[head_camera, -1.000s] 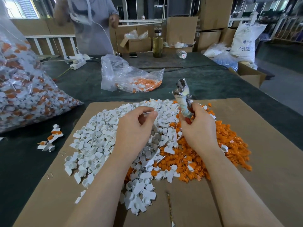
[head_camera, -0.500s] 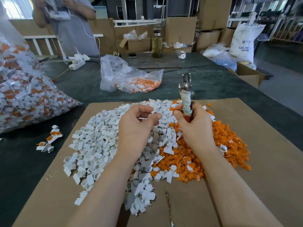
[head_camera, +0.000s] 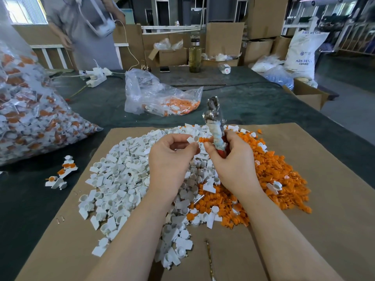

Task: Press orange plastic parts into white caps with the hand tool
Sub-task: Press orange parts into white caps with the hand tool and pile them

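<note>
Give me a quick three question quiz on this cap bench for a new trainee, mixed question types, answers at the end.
1. True or false: the hand tool lies flat on the cardboard.
2. What does the left hand pinch?
3. The orange pile lies on which side of the white pile: A left, B right?

Key: 1 false, the right hand holds it upright. 2 a white cap. 3 B.

- Big bag (head_camera: 30,118) of finished parts runs off the left edge
- Right hand (head_camera: 229,159) hides the hand tool (head_camera: 215,126) handle — only wrapped shaft and metal head show
- Sack (head_camera: 302,55) lettering partly legible
</note>
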`<state>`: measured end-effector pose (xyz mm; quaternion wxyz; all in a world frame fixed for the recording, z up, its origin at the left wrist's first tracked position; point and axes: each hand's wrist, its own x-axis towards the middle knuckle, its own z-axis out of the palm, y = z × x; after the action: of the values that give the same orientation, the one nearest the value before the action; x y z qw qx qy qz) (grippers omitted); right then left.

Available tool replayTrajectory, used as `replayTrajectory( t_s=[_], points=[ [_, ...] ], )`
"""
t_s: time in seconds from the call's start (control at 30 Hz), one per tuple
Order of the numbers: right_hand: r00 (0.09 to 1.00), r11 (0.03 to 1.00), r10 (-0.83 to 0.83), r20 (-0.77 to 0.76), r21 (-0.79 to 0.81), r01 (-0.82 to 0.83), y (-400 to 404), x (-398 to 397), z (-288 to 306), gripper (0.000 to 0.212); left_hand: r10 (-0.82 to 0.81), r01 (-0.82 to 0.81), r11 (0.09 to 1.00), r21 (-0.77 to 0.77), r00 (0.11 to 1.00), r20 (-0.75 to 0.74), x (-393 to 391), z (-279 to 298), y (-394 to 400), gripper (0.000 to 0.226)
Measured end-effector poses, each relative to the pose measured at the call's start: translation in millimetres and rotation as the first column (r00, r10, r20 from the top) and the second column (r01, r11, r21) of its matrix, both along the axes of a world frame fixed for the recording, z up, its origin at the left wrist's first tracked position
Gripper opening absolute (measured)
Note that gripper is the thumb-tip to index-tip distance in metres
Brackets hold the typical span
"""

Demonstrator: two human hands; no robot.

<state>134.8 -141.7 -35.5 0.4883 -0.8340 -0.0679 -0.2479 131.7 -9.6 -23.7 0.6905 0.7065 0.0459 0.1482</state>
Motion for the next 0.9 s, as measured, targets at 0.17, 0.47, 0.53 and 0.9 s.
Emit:
replayTrajectory(
  t_s=[0.17,0.47,0.53,0.9],
  points=[
    [1.000,0.999,-0.027,0.015,-0.033,0.027,1.9,-0.8,0.0,0.015,0.005,-0.006,1.000,0.023,1.000,0.020,-2.5,1.2,-1.9,0.013],
    [0.993,0.993,-0.093,0.071,-0.070,0.098,3.0,-2.9,-1.0,0.016,0.027,-0.042,0.988,0.146,0.995,0.101,-5.7,2.5,-6.5,0.017],
    [0.993,0.992,-0.097,0.068,-0.074,0.102,3.5,-2.9,-1.3,0.017,0.028,-0.044,0.986,0.162,0.994,0.105,-6.5,2.0,-6.4,0.017],
    [0.993,0.990,-0.095,0.065,-0.098,0.101,2.4,-3.1,0.0,0.018,-0.008,-0.034,0.972,0.234,0.984,0.176,-7.8,1.2,-7.3,0.022]
  ],
)
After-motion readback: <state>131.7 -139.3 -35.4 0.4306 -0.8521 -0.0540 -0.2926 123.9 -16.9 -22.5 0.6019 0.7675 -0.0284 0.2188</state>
